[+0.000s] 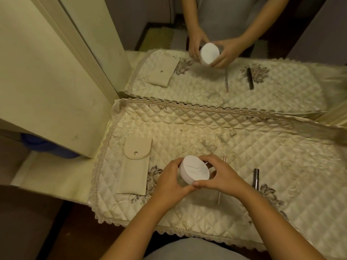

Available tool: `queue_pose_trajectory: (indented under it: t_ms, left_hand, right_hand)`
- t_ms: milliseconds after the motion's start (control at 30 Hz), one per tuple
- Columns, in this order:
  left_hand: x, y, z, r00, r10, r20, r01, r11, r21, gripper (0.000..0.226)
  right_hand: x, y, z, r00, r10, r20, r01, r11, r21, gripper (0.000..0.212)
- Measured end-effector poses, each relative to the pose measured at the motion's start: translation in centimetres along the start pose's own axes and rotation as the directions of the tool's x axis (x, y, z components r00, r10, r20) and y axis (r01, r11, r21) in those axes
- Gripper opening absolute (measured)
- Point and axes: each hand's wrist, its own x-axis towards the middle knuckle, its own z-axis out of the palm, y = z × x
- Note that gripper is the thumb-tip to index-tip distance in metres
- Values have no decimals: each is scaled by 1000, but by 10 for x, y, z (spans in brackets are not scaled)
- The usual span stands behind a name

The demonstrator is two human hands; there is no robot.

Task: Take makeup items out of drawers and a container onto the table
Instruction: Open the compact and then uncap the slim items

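Observation:
A round white container [194, 169] with faint lettering on its lid is held above the quilted cream table cover [281, 175]. My left hand [170, 182] wraps its left side and bottom. My right hand [217, 175] grips its right side, thumb on the lid's front edge. Left of my hands a beige snap pouch [136, 166] lies flat. A thin pink-silver stick [221, 180] lies partly under my right hand. A dark grey tube [256, 178] rests to the right.
A mirror [225, 34] stands behind the table and repeats the hands, container and items. A cream cabinet wall [47, 81] rises at the left. A blue object [47, 147] sits low beneath it. The cover's lace edge [187, 231] runs along the front.

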Motion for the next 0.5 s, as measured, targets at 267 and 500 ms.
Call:
queue_pose_trajectory:
  t_ms: [267,500]
  left_hand:
    - [-1,3,-1,999,14,50,-12,1000,-29,73]
    - [1,-5,-5,998,37,44,-36,999,-20,77]
  right_hand:
    - [-1,-1,-12,1000,-3,-11,3,999,46,56]
    - [4,-1,-17,999,34,0,-33,979,201,48]
